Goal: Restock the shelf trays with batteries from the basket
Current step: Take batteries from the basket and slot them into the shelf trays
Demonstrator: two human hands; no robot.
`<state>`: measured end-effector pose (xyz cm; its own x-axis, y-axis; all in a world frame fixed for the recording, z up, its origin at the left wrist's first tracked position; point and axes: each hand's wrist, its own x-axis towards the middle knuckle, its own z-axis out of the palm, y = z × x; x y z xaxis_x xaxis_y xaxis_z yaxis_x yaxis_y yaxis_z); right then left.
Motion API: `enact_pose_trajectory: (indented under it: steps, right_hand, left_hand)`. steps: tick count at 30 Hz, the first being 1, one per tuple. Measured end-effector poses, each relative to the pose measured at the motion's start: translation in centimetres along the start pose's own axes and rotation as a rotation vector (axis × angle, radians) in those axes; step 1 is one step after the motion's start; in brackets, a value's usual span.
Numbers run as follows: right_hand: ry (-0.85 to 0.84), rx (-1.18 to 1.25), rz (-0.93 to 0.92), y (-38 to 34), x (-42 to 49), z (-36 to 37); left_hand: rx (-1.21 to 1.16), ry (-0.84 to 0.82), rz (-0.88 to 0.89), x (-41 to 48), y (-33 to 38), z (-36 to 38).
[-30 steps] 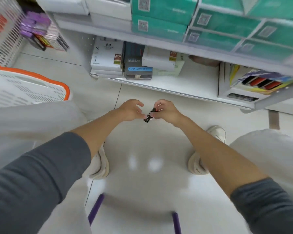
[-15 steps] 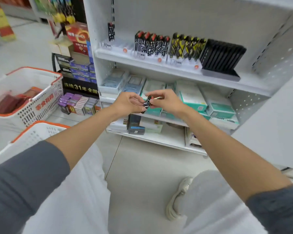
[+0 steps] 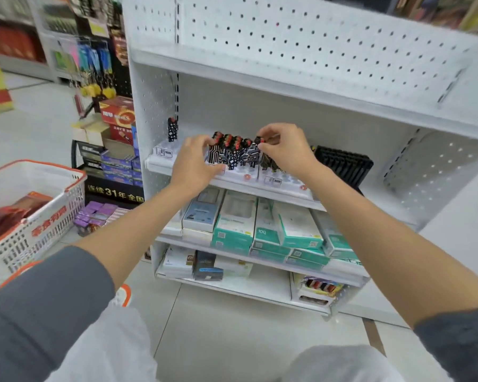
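Observation:
Several black-and-white patterned battery packs with red tops (image 3: 233, 151) stand in a row in a white shelf tray (image 3: 240, 176). My right hand (image 3: 283, 150) pinches the top of the rightmost battery pack (image 3: 253, 154) in that row. My left hand (image 3: 193, 161) rests at the row's left end, thumb against the first pack and fingers on the tray's front. One more pack (image 3: 172, 129) stands alone at the shelf's far left. Yellow-and-black packs (image 3: 269, 164) sit partly hidden under my right wrist.
A black ribbed tray (image 3: 342, 164) stands to the right on the same shelf. Teal and white boxes (image 3: 262, 227) fill the shelf below. A white basket with an orange rim (image 3: 36, 213) holding red packs sits on the floor at left; another basket's rim (image 3: 122, 295) shows by my knee.
Both hands rose from in front of the lower shelves up to the battery tray. The pack held between them now stands at the right end of the row.

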<state>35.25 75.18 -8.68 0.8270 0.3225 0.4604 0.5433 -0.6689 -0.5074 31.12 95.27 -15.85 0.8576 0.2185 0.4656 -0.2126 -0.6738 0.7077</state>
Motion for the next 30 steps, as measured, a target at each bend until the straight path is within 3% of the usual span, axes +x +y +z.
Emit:
enact_pose_trajectory:
  steps: [8, 12, 18, 23, 27, 30]
  right_hand:
    - [-0.114, -0.138, -0.054, 0.1, 1.3, 1.6]
    - [-0.126, -0.263, -0.17, -0.1, 1.8, 1.8]
    - [-0.173, -0.354, -0.145, -0.3, 2.2, 2.2]
    - [-0.089, -0.35, -0.145, -0.8, 1.6, 1.6]
    - [0.053, -0.262, -0.231, -3.0, -1.0, 3.7]
    - [-0.047, -0.199, -0.269, -5.4, -3.3, 7.5]
  left_hand:
    - [-0.075, -0.026, -0.036, 0.8, -1.4, -0.2]
    - [-0.072, -0.021, -0.037, 0.7, -1.3, -0.2]
    - [-0.067, -0.032, -0.037, 0.7, -1.4, -0.2]
    - [-0.16, -0.048, -0.024, 0.5, -1.3, -0.7]
    - [-0.171, 0.119, -0.031, -1.3, -2.0, -2.8]
    - [-0.099, 0.077, -0.13, -4.2, -4.6, -5.6]
